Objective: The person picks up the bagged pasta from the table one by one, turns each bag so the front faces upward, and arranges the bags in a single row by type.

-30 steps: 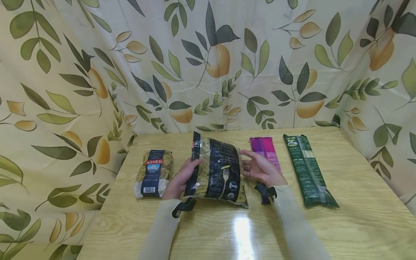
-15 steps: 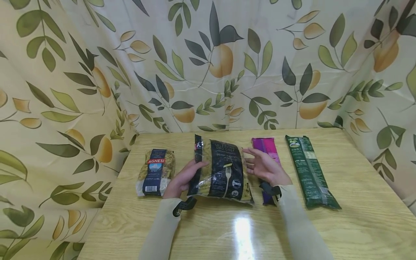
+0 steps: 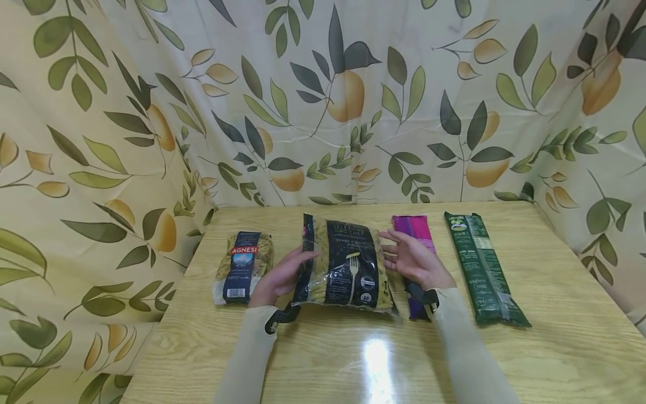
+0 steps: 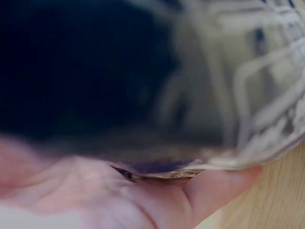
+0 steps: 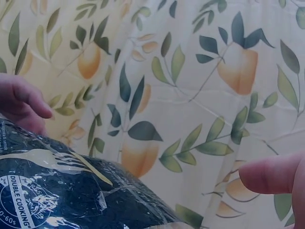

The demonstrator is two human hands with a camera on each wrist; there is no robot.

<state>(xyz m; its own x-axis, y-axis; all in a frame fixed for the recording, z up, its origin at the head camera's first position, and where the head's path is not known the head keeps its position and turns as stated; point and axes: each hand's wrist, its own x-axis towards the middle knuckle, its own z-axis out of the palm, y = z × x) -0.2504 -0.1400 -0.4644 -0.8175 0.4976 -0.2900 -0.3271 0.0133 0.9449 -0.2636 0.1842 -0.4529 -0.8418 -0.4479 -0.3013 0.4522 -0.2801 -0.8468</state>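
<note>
A bag of penne (image 3: 351, 266), black label with a fork on it, is tilted up above the table in the head view. My left hand (image 3: 280, 275) grips its left end, thumb over the front and fingers hidden behind. In the left wrist view the dark bag (image 4: 86, 71) fills the upper part, with the left palm (image 4: 138, 200) underneath. At the bag's right edge, my right hand (image 3: 415, 261) has its palm towards it and fingertips right at the edge. The right wrist view has the right thumb (image 5: 274, 174) standing apart from the bag (image 5: 71, 186).
An Agnesi pasta bag (image 3: 244, 266) lies left of the left hand. Partly behind the right hand is a pink and purple packet (image 3: 413, 227). Farther right lies a long green packet (image 3: 481, 269). A patterned curtain (image 3: 323, 112) hangs along the table's (image 3: 313, 359) back and sides.
The bag's upper edge has dropped a little and tipped slightly back. The view has shifted a little, so everything sits slightly farther right. Both hands keep their places at the bag's ends.
</note>
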